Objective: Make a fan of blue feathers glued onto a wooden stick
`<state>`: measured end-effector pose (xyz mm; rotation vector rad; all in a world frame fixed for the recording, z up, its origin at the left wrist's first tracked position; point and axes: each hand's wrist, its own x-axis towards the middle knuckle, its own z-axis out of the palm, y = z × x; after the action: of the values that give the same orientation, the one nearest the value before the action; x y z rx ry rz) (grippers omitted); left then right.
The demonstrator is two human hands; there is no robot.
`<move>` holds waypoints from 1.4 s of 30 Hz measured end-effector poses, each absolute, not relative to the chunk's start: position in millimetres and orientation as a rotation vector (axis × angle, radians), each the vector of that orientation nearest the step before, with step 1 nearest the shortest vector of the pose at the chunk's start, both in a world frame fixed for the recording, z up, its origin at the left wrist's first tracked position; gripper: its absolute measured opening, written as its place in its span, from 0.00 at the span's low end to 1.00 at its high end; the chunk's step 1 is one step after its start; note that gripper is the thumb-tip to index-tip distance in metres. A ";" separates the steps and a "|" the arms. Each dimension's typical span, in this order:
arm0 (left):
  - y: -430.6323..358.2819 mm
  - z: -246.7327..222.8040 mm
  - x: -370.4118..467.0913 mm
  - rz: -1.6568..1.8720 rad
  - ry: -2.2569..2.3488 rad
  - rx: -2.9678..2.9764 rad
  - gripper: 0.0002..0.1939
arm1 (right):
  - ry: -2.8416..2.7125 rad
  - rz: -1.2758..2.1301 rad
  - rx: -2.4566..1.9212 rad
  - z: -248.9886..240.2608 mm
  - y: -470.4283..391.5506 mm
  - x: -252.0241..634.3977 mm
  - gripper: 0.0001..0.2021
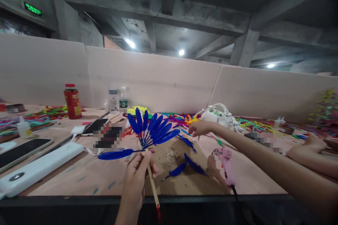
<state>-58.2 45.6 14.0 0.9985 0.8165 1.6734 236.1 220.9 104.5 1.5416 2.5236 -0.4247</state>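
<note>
My left hand [138, 172] is closed around a thin wooden stick [153, 186] with a red tassel at its lower end. Blue feathers [155, 128] fan out from the top of the stick, and one long blue feather [116, 154] points left. My right hand [196, 128] reaches forward over the far part of the table, near an orange feather flower [190, 119]; what its fingers hold, if anything, is too small to make out. Loose blue feathers [178, 171] lie on a brown board [208, 186] below it.
A pink glue gun [227, 167] stands right of the board, its cable over the front edge. Left are a white power bank [42, 168], phones [26, 149] and a red bottle [73, 102]. A white bag [216, 115] sits behind; another person's arm [314, 154] is at right.
</note>
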 end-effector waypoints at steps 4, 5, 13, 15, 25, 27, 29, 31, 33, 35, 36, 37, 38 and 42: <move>45.5 11.7 -60.2 1.654 0.818 1.010 0.20 | 2.320 -0.357 1.467 98.9 237.4 214.2 0.16; 45.5 11.4 -60.8 1.641 0.816 1.019 0.20 | 2.286 -0.354 1.441 96.8 238.3 210.4 0.16; 42.5 13.6 -59.8 1.640 0.807 1.004 0.18 | 2.300 -0.326 1.411 110.8 237.9 215.1 0.16; 43.1 12.8 -60.4 1.618 0.806 1.028 0.18 | 2.312 -0.319 1.462 120.6 242.9 224.0 0.16; 44.7 9.1 -63.4 1.594 0.813 1.082 0.18 | 2.131 -0.145 1.841 119.2 252.3 232.5 0.17; 44.6 9.9 -63.0 1.591 0.816 1.085 0.18 | 2.111 -0.251 1.815 108.8 245.0 222.4 0.17; 44.2 10.3 -62.9 1.586 0.817 1.083 0.18 | 2.085 -0.362 1.786 96.5 236.4 210.1 0.16; 43.2 10.3 -62.8 1.582 0.816 1.080 0.18 | 2.051 -0.419 1.782 85.4 228.9 197.6 0.16; 41.9 10.6 -62.6 1.581 0.814 1.075 0.18 | 2.027 -0.417 1.813 78.9 223.5 187.8 0.16; 40.5 11.5 -61.9 1.591 0.811 1.057 0.17 | 2.032 -0.400 1.863 79.2 219.7 182.8 0.16; 40.0 12.1 -61.3 1.600 0.809 1.043 0.17 | 2.045 -0.400 1.891 81.8 217.7 182.2 0.16; 39.6 12.8 -60.7 1.612 0.806 1.024 0.17 | 2.067 -0.409 1.918 85.7 215.3 182.5 0.16; 39.5 13.3 -60.1 1.627 0.797 1.004 0.17 | 2.097 -0.427 1.943 90.5 212.3 183.6 0.16; 41.2 13.3 -58.5 1.673 0.741 0.923 0.20 | 2.279 -0.589 2.036 108.2 191.2 187.4 0.13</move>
<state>-58.5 41.2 13.3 0.9228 0.7409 1.6729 187.4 191.2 108.2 2.0358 2.2786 -0.5889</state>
